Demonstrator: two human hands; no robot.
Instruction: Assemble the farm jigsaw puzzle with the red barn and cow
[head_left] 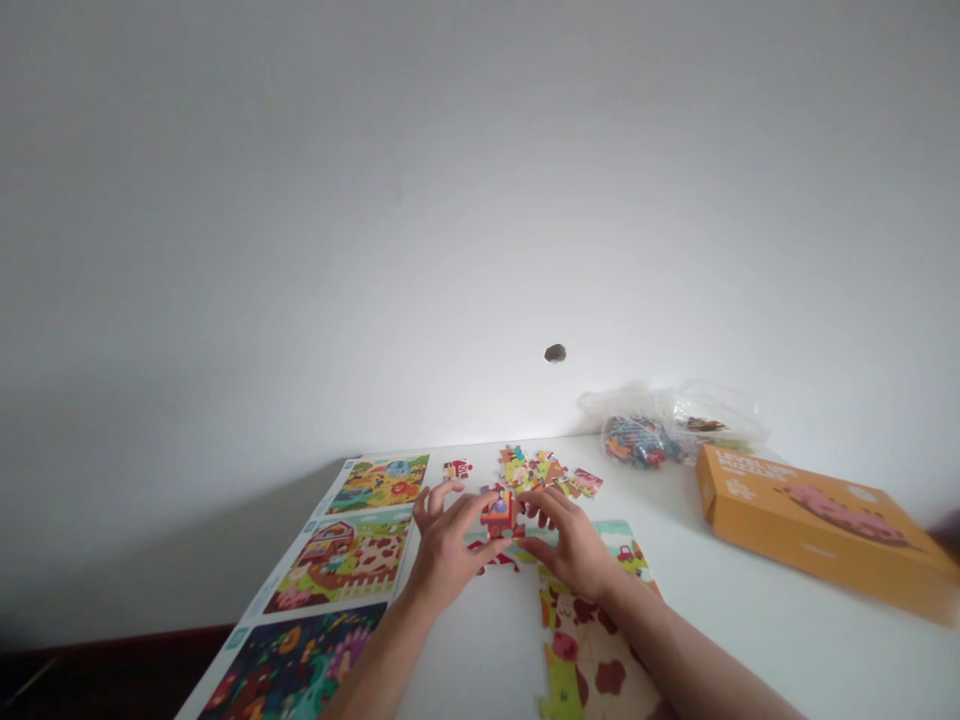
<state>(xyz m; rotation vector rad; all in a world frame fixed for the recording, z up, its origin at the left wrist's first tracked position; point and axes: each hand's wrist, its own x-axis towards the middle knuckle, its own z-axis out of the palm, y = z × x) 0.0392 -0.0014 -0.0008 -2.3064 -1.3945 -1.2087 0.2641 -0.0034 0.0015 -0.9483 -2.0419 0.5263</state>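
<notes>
My left hand grips a red jigsaw puzzle piece with a purple detail between thumb and index finger, its other fingers raised. My right hand meets the piece's right side, thumb below and curled fingers above; its fingertips partly hide the contact. The piece appears tilted up, facing me. Red puzzle pieces lie beneath the hands. Under my right forearm is a partly joined puzzle with a brown-spotted cow, partly covered by the arm. Beyond the hands lies a pile of loose puzzle pieces.
A reference sheet with several pictures lies along the left edge. A small red piece is near its top. At the back right rest clear plastic bags of pieces, and an orange puzzle box. A white wall stands behind.
</notes>
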